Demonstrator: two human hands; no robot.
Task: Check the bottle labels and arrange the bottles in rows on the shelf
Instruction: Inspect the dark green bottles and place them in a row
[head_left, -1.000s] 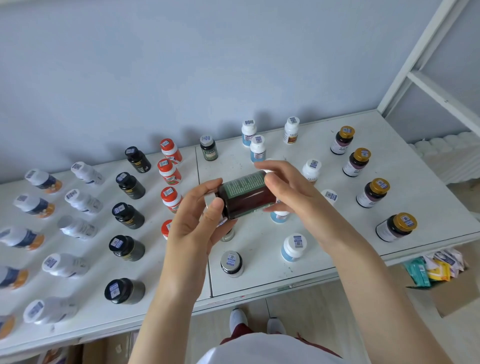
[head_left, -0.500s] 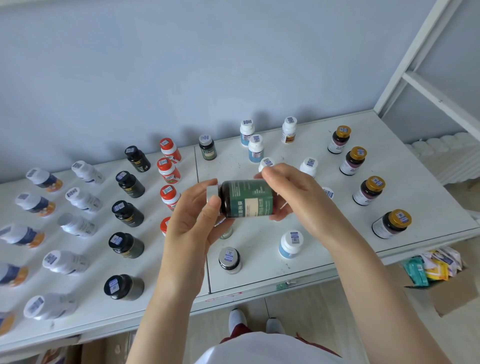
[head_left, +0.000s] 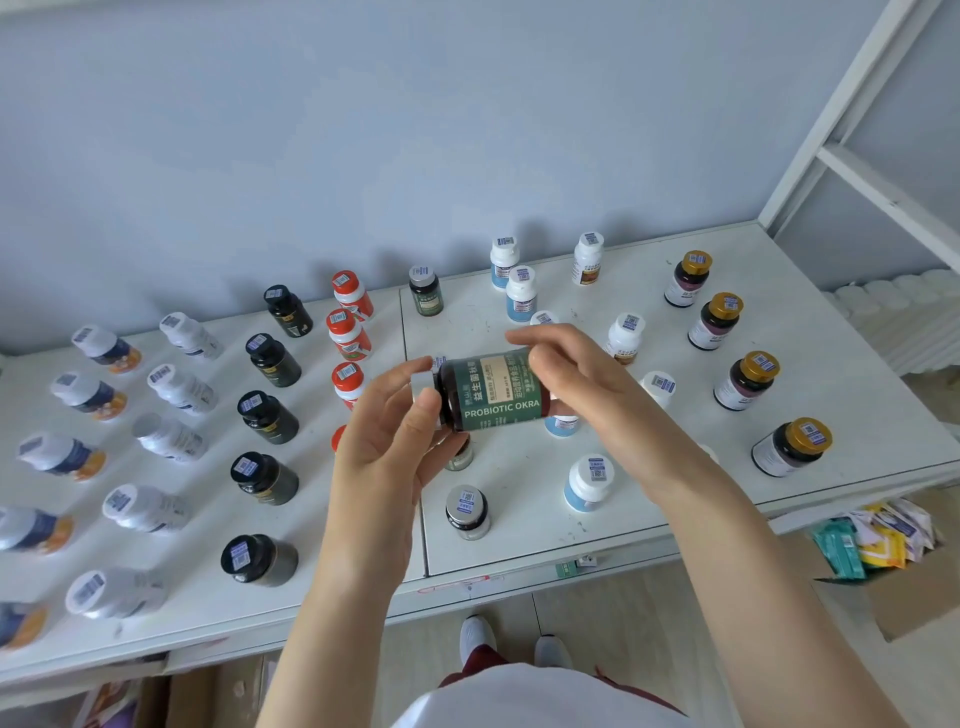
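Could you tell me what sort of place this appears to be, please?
Probably a stockroom for health supplements: barcode-stickered bottles stand in rows on a white shelf, the held bottle reads PROBIOTIC OKRA, and a cardboard box of packets sits below.

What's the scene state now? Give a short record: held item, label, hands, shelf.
held item: dark bottle, on its side above the shelf
label: green, reads PROBIOTIC OKRA, faces camera
left hand: grips the cap end
right hand: grips the base end
shelf: white, other bottles standing, mostly in rows
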